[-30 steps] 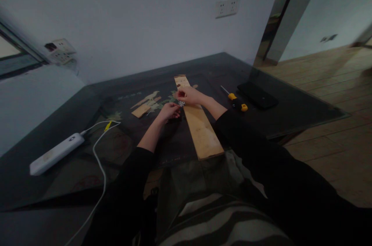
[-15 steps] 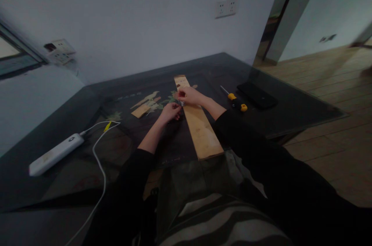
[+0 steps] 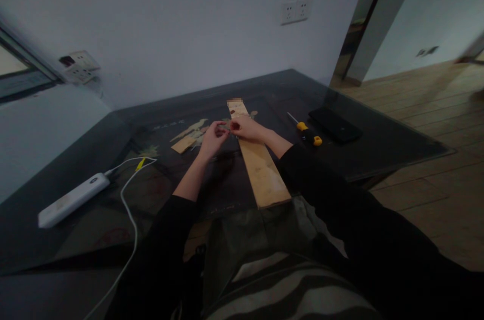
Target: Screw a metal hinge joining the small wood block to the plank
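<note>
A long pale wooden board [image 3: 262, 171] lies lengthwise on the dark table, its near end at the table's front edge. Over the board's far half is my right hand [image 3: 247, 127], thumb and fingers pinched together; whatever they hold is too small to make out. My left hand [image 3: 214, 139] is just left of the board, its curled fingertips meeting those of the right hand. Anything between its fingers is also too small to name. Left of the hands, a small wooden piece [image 3: 183, 144] rests on the table.
A yellow-and-black screwdriver [image 3: 309, 134] and a flat black object [image 3: 335, 125] lie on the right of the table [image 3: 181, 186]. On the left are a white power strip-like block [image 3: 73, 200] and its white cable [image 3: 130, 214]. A wall [image 3: 189, 33] stands behind.
My left hand has moved up and slightly left, from beside the board's edge to level with the right hand's fingertips. My right hand has barely shifted, and the board stays put.
</note>
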The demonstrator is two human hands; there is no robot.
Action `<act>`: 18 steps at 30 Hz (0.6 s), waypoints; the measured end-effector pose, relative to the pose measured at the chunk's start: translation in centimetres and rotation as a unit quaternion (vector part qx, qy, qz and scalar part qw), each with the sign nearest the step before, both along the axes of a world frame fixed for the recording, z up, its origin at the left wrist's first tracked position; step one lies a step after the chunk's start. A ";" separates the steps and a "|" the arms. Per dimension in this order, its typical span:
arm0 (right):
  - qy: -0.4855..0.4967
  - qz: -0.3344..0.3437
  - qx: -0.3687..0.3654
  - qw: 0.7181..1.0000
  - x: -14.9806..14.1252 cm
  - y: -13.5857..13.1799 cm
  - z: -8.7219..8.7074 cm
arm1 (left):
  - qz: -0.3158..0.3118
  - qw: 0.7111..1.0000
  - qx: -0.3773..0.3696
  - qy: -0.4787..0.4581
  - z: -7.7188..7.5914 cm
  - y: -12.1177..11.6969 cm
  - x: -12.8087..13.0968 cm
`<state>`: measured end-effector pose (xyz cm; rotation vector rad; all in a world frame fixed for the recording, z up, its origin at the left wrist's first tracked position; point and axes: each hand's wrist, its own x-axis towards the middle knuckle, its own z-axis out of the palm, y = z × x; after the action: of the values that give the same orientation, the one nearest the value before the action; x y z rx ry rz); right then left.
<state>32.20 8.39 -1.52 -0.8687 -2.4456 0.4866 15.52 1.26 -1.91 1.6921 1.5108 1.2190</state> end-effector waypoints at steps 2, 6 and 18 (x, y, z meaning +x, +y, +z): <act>0.003 0.001 -0.007 1.000 0.0 -0.2 0.0 | -0.012 1.000 0.006 0.006 0.0 -0.1 0.1; 0.005 -0.009 -0.008 1.000 -0.1 -0.6 0.1 | -0.020 0.999 0.009 0.023 -0.4 -0.2 0.1; 0.049 0.010 -0.021 0.999 -0.5 -0.9 0.4 | 0.010 0.999 -0.006 0.045 0.8 -0.8 -0.6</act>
<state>31.74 7.54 -1.11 -0.8174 -2.3653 0.5751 14.96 0.42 -1.06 1.7499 1.5890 1.1556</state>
